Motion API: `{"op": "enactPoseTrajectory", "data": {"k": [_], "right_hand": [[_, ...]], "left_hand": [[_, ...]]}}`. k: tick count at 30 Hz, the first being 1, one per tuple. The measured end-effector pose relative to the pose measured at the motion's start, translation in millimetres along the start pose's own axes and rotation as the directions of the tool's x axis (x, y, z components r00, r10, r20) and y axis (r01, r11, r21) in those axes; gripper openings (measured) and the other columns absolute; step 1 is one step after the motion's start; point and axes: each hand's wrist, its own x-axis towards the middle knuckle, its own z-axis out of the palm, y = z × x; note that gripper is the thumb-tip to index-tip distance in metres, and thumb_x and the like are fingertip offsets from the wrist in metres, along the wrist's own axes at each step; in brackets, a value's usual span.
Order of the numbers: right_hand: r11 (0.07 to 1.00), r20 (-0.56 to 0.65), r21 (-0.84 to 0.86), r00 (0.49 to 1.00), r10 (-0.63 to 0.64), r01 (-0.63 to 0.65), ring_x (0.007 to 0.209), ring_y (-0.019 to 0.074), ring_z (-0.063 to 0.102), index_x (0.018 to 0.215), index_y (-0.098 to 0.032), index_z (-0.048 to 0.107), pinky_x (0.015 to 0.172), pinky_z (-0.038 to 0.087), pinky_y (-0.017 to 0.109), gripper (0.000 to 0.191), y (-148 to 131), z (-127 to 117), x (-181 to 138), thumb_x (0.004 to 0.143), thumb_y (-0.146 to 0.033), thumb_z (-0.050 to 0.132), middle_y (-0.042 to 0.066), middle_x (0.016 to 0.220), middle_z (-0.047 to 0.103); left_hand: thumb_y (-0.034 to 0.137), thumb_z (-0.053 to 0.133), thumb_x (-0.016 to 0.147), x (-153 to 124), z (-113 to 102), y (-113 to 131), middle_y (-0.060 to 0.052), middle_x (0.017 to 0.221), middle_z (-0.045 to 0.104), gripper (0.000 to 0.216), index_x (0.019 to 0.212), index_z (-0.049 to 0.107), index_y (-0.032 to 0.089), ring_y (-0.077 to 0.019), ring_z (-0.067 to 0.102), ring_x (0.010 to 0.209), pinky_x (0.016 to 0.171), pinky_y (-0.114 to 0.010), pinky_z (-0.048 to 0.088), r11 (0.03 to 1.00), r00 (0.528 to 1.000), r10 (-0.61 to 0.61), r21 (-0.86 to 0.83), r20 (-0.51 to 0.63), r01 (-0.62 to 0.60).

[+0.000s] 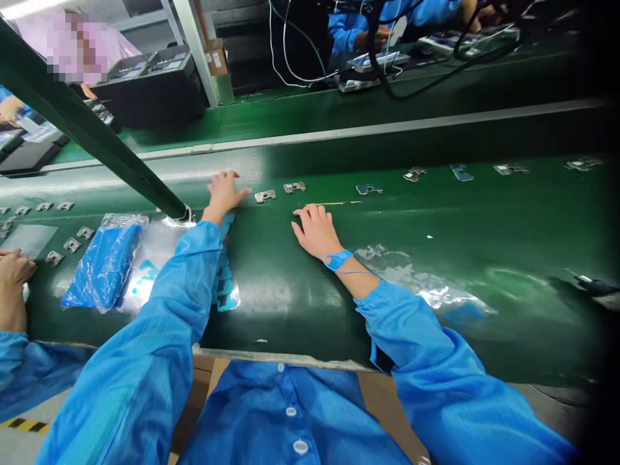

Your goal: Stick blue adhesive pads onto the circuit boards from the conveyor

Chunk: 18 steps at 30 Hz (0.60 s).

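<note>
Small metal parts [265, 196] are lying in a row on the green conveyor belt [436, 219], in the middle of the frame, and the left hand [223, 194] is reaching toward the nearest one with fingers spread wide, holding nothing, its fingertips just short of the part. The right hand [316, 229] is resting flat on the belt just below the second part [294, 187], open and empty, with a blue wrist strap [338, 259] around the wrist. Further parts [368, 188] are trailing off toward the upper right. Under the left forearm, a clear plastic bag [155, 255] and a blue bagged bundle [104, 261] are lying at lower left. A co-worker's hand [13, 274] is sitting at the far left edge near more parts [54, 258].

Risk, as I judge it: the loose sleeve is sweeping over the bags and could drag them, and a flat, wide hand could nudge the small part out of line rather than picking it cleanly.
</note>
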Motion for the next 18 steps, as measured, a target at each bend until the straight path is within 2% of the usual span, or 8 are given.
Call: {"op": "enactPoseTrajectory", "data": {"k": [3,5,6,8,11,13,15,18], "right_hand": [[0.999,0.001,-0.001,0.999,-0.052,0.052,0.125,0.0431,0.055,0.142,-0.010,0.069,0.100,0.047,0.055,0.039,-14,1,-9,0.114,-0.027,0.046,0.026,0.142,0.065],[0.980,0.017,0.020,0.980,-0.196,0.196,0.126,0.0417,0.057,0.143,-0.011,0.069,0.099,0.047,0.055,0.038,-38,4,-18,0.116,-0.025,0.047,0.025,0.143,0.067],[0.955,0.031,0.042,0.955,-0.296,0.295,0.127,0.0406,0.058,0.144,-0.012,0.069,0.099,0.047,0.055,0.037,-54,6,-23,0.116,-0.025,0.049,0.025,0.145,0.067],[0.864,0.060,0.102,0.864,-0.500,0.493,0.130,0.0383,0.060,0.144,-0.011,0.069,0.101,0.048,0.053,0.036,-95,13,-32,0.118,-0.029,0.051,0.024,0.149,0.068],[0.705,0.071,0.183,0.706,-0.705,0.685,0.145,0.0388,0.058,0.144,-0.006,0.069,0.113,0.049,0.054,0.045,-155,28,-40,0.122,-0.041,0.050,0.026,0.155,0.065],[0.653,0.082,0.223,0.653,-0.753,0.724,0.158,0.0395,0.052,0.153,-0.005,0.065,0.123,0.046,0.056,0.054,-180,34,-43,0.123,-0.047,0.047,0.026,0.165,0.060],[0.645,0.125,0.255,0.637,-0.761,0.721,0.164,0.0394,0.049,0.164,-0.006,0.058,0.129,0.044,0.059,0.059,-182,35,-50,0.123,-0.048,0.048,0.023,0.172,0.055],[0.657,0.166,0.284,0.639,-0.751,0.699,0.163,0.0395,0.052,0.168,-0.003,0.053,0.130,0.048,0.059,0.062,-145,23,-72,0.122,-0.045,0.054,0.022,0.172,0.055]], "left_hand": [[0.024,0.097,0.081,14,37,22,-0.019,0.142,0.071,0.051,0.124,0.070,0.016,-0.0419,0.049,0.147,0.129,-0.064,0.034,0.995,0.984,0.036,0.087,0.177,-0.052],[0.018,0.097,0.075,25,57,34,-0.019,0.134,0.075,0.056,0.126,0.073,0.014,-0.0387,0.057,0.139,0.124,-0.056,0.042,0.992,0.963,0.026,0.115,0.269,-0.059],[0.015,0.096,0.072,31,63,38,-0.018,0.128,0.077,0.054,0.123,0.075,0.012,-0.0373,0.061,0.132,0.119,-0.052,0.045,0.991,0.953,0.012,0.127,0.301,-0.053],[0.012,0.092,0.071,42,61,44,-0.016,0.112,0.080,0.041,0.109,0.078,0.011,-0.0334,0.068,0.116,0.109,-0.047,0.051,0.989,0.938,-0.009,0.142,0.347,-0.043],[0.014,0.086,0.075,48,29,45,-0.010,0.096,0.080,0.018,0.091,0.079,0.015,-0.0261,0.071,0.099,0.101,-0.043,0.055,0.987,0.929,0.008,0.146,0.370,-0.067],[0.020,0.085,0.080,41,-8,41,-0.009,0.101,0.082,0.012,0.090,0.078,0.019,-0.0228,0.071,0.096,0.100,-0.042,0.057,0.990,0.937,0.080,0.082,0.339,-0.114],[0.029,0.085,0.083,24,-48,32,-0.009,0.111,0.083,0.013,0.090,0.076,0.022,-0.0204,0.070,0.092,0.096,-0.043,0.060,0.987,0.952,0.158,-0.056,0.263,-0.148],[0.040,0.086,0.086,-16,-99,18,-0.009,0.109,0.085,0.022,0.090,0.070,0.026,-0.0179,0.069,0.079,0.082,-0.042,0.063,0.957,0.975,0.173,-0.260,0.142,-0.132]]}}
